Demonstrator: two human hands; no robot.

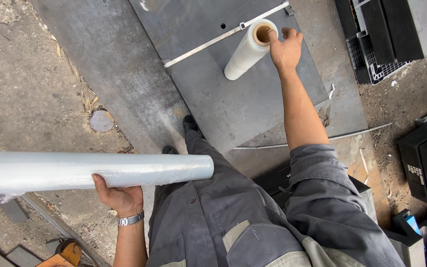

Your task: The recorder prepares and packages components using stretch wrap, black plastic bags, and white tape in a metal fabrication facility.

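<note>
- The left hand (120, 196) gripped a long roll of clear stretch film (100, 171) from beneath, near its middle, so it balanced level at waist height.
- The right hand (285, 49), reaching far forward, pinched the cardboard core rim of a shorter film roll (247, 50), steadying it upright on a grey metal sheet (253, 106).

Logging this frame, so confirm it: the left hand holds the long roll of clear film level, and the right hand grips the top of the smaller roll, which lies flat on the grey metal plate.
One detail is wrong. The smaller roll stands upright on the grey metal plate, not flat; the head view shows its cardboard core end-on. The rest holds: the left hand holds the long roll level, and the right hand grips the smaller roll's top.
</note>
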